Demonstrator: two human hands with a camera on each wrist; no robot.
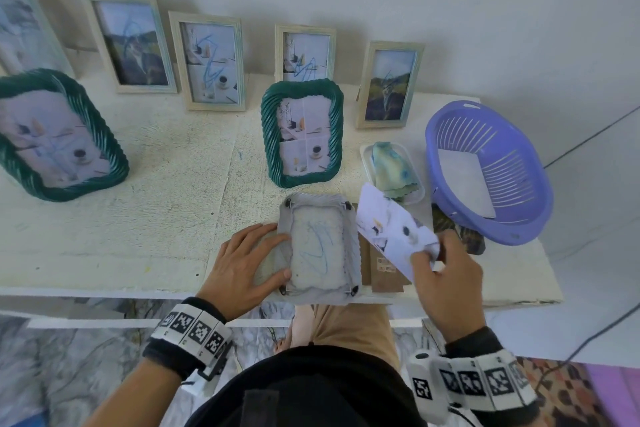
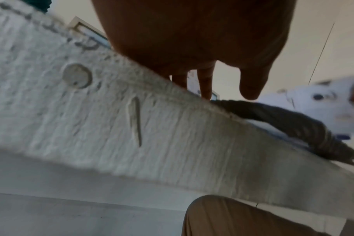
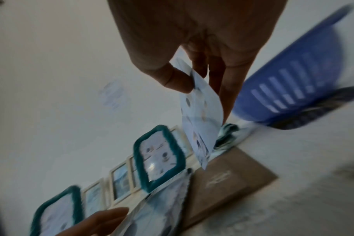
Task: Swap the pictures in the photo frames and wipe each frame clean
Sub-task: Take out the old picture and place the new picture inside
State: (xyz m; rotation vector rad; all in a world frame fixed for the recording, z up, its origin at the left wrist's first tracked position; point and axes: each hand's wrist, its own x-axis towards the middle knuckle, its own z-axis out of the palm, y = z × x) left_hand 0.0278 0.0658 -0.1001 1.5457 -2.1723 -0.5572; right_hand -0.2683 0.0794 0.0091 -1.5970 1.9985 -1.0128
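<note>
Left hand (image 1: 250, 262) lies flat, fingers straight, pressing the left side of the face-down frame (image 1: 318, 248) at the tabletop's (image 1: 138, 218) front edge. Right hand (image 1: 446, 274) pinches a loose photo (image 1: 394, 225) by its corner, lifted just right of that frame, above the brown backing board (image 1: 384, 270). Purple basket (image 1: 519, 211) sits at the right edge.

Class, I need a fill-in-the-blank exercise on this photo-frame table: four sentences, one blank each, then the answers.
1. The right hand pinches a loose ____.
2. The left hand rests on the frame lying face ____ at the table's front edge.
3. The cloth lies in a clear tray beside the ____ basket.
4. The frame standing just behind the flat frame has a ____ border.

Missing words: photo; down; purple; green
</note>
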